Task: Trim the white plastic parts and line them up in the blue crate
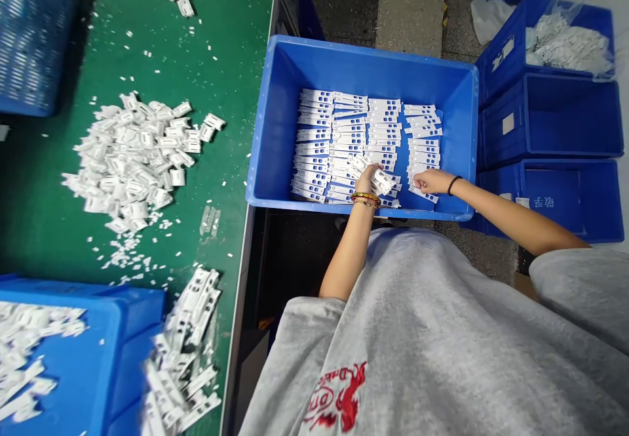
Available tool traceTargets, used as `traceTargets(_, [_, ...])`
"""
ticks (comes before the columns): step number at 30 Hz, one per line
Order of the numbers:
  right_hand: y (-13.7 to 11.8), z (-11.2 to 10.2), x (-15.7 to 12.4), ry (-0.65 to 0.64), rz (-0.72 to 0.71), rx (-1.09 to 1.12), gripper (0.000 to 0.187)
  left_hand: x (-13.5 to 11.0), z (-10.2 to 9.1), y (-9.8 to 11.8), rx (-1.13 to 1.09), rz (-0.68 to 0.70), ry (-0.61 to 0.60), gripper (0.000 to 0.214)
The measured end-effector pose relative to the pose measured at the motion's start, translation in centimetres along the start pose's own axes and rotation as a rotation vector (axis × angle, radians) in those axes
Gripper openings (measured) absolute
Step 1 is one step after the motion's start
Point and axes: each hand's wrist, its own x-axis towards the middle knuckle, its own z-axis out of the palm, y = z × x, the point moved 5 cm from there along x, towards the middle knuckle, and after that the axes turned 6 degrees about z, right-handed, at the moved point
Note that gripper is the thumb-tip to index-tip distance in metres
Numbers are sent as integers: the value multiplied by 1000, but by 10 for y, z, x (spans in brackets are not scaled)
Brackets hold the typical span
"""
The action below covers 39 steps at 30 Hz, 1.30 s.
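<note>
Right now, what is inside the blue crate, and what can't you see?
Rows of white plastic pieces lie overlapping in the blue crate. The left hand holds a bunch hiding those beneath; the rows cover the crate floor.

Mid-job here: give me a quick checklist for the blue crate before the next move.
Left hand firmly around its bunch of white cassettes: ok.
Right hand holding nothing: ok.
Cassette rows in the blue crate straight: not ok, the lower ends near the hands lie skewed.
Blue marks facing up in the rows: ok.
Cassettes undamaged: cannot tell, too small to see.
</note>
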Motion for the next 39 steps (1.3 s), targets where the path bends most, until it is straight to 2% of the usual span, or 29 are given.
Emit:
traceTargets(2, [4,3,6,-37,70,12,7,0,0,1,0,1,-4,10])
traceTargets(4, [0,10,15,-108,129,40,21,0,0,1,0,3,-2,10])
traceTargets(8, [-26,42,33,-296,191,65,50,0,0,1,1,13,10,5])
traceTargets(11, [-44,61,41,-370,206,40,50,1,-1,2,7,25,13,4])
traceTargets(13, [-45,62,42,-380,210,9,44,1,-2,1,9,28,11,7])
traceTargets(19, [-12,34,32,-273,208,-131,34,4,-4,-5,4,21,-1,12])
traceTargets(23, [2,40,24,-205,231,-205,27,7,-7,-8,21,9,10,16])
traceTargets(27, [8,44,16,-98,249,-169,30,8,-11,-9,63,-2,24,22])
traceTargets(32, [-1,21,6,9,171,89,38,3,-7,-11,119,2,-5,32])
traceTargets(36, [-35,8,2,48,-17,454,53,-3,-2,-11,179,17,-62,36])
traceTargets(39, [-54,9,0,88,-100,640,52,-4,0,-9,213,49,-89,41])
